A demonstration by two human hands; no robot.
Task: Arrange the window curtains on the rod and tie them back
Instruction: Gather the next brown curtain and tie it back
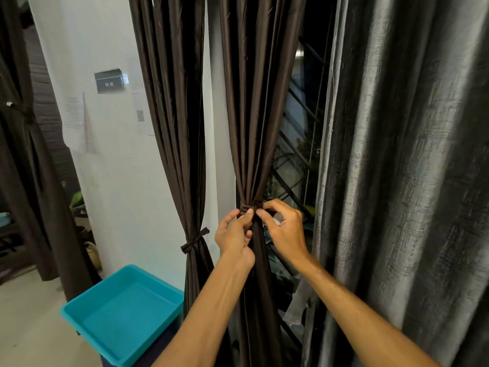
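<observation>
A dark brown curtain (254,115) hangs in front of me, gathered at waist height by a brown tie-back band (247,207). My left hand (234,235) pinches the band from the left with thumb and fingers. My right hand (283,229) pinches it from the right, fingers curled at the knot. A second brown curtain (172,115) hangs to the left, bound by a knotted tie-back (194,241). The rod is out of view.
A grey shiny curtain (410,168) fills the right side. Behind the gathered curtain is a window with a dark metal grille (293,160). A turquoise plastic tub (124,316) stands low at the left. On the white wall (111,154) hang papers and a small sign.
</observation>
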